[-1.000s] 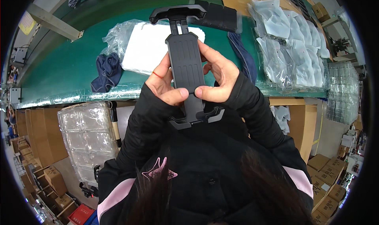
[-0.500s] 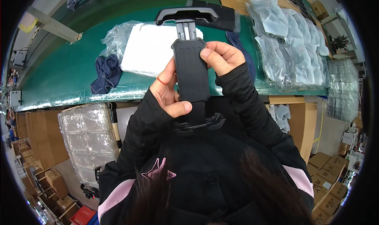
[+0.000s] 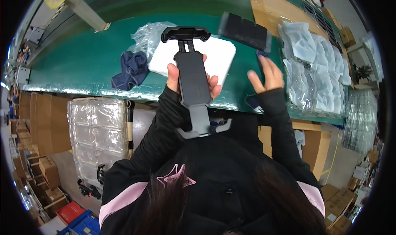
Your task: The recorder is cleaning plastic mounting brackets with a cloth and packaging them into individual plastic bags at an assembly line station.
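Black plastic fills the middle of the view — a long clamp-style holder [image 3: 192, 83] with a T-shaped bracket at its far end and a wider cradle at its near end, held upright over the edge of the green table [image 3: 82, 57]. The left hand [image 3: 181, 80] has it: its grip is pressed around the holder's body, thumb showing on the left edge and fingertips curling out on the right. Just beyond that grip, under the T-shaped end, lies a white flat pack [image 3: 206, 57] on the table, with crumpled clear plastic wrap [image 3: 148, 35] beside it and a dark blue cloth [image 3: 131, 70] off to the left.

To the right of the holder, apart from it, the right hand [image 3: 267, 75] hovers with fingers spread and nothing in them. Past its fingertips sits a blurred black rectangular piece [image 3: 245, 28] — whether it rests on the table I cannot tell. Farther right lie rows of clear plastic bags [image 3: 317, 66].
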The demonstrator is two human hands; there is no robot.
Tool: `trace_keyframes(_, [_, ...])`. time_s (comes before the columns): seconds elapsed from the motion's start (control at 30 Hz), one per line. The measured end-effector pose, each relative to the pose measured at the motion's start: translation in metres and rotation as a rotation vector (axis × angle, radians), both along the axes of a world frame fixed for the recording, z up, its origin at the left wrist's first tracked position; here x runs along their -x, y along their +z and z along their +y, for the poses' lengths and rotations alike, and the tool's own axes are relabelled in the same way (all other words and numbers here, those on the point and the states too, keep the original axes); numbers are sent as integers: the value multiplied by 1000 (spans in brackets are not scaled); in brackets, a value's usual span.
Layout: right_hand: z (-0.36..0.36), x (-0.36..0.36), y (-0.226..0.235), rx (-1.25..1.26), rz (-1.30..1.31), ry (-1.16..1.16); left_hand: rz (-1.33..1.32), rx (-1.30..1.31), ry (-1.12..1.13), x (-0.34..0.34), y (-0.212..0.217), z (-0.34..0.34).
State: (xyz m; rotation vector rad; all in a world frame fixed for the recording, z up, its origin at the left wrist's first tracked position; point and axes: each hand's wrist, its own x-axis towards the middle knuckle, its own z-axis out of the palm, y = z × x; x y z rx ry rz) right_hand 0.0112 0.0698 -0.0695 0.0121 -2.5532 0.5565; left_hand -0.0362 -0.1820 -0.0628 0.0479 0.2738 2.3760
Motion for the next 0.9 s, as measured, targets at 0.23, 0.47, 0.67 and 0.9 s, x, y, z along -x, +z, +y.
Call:
trace_keyframes(0.23, [27, -48, -60, -227, -136, -115, -13, -268, -74, 24, 7, -34])
trace_keyframes(0.47, [30, -39, -30, 685, -106, -170, 397, 547, 344, -14, 37, -18])
trace_keyframes(0.67, [-78, -16, 108, 304, 407, 662, 993, 1008, 494, -45, 32, 3])
trace_keyframes(0.9, [-80, -16, 118, 366, 204, 871, 1059, 1063, 519, -53, 30, 1])
